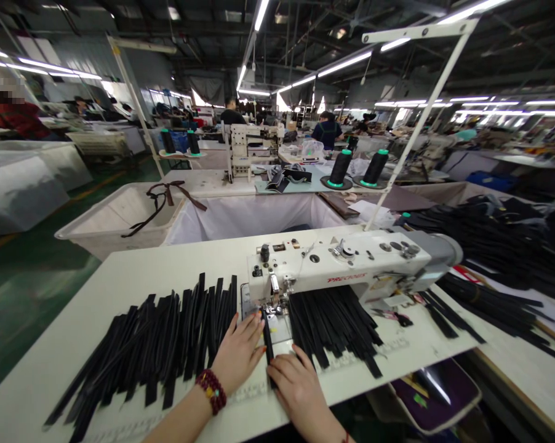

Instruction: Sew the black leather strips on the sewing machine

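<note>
Black strap, narrow and long, lies on the white table near its front edge, running up under the presser foot of the cream sewing machine. Red lettering on the machine's front is too blurred to read. The left hand, fingers together and flat, presses the table just left of the strap, fingertips touching it. The right hand rests flat on the strap's near end, fingers close together. A fanned pile of black straps covers the table's left half; a second pile lies right of the needle under the machine arm. Behind the table's far edge stands a white cloth-lined bin, its contents hidden. The far left corner stays bare.
</note>
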